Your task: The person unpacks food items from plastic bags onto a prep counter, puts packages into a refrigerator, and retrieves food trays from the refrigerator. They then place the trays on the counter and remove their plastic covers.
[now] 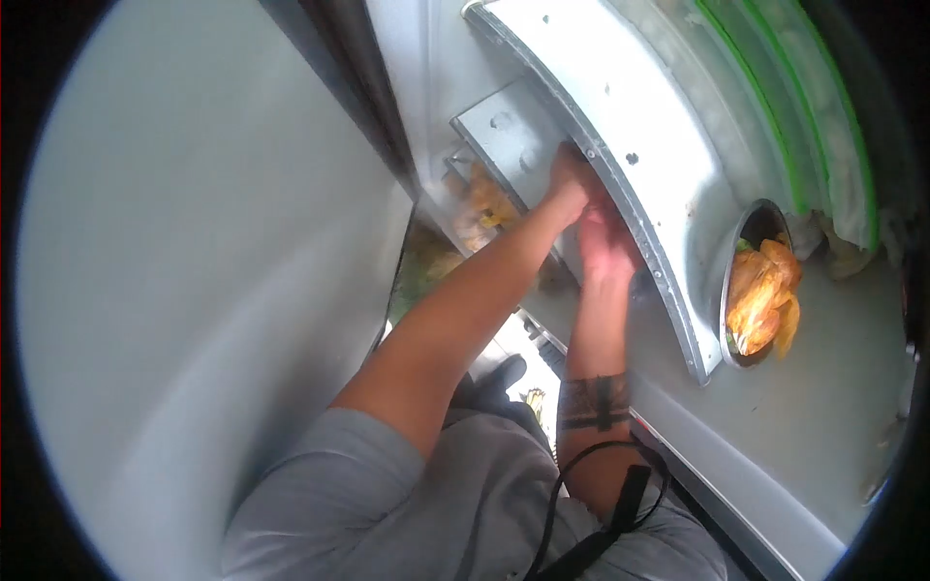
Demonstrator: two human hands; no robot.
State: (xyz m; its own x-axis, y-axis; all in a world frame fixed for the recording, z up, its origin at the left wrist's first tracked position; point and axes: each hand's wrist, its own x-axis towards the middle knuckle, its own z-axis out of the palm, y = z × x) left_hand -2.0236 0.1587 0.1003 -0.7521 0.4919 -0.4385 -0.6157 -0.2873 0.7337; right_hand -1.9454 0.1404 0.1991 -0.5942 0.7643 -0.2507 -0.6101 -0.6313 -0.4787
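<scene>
Both my arms reach in beneath a white metal shelf [635, 126] with a grey edge. My left hand [572, 184] is partly under this edge, close above a second, lower pale shelf [513, 136]. Beside it, my right hand [608, 244] goes under the same edge, palm side partly showing. The fingers of both hands are in shadow or hidden by the shelf, so whatever they touch or hold is out of sight. My two hands are close together and may be touching.
A metal bowl [725, 320] with a yellowish whole chicken [765, 295] stands right of the shelf. Green-edged clear containers [775, 107] line the upper right. Yellowish food [484, 203] lies below the lower shelf. A large pale door-like panel [194, 290] fills the left.
</scene>
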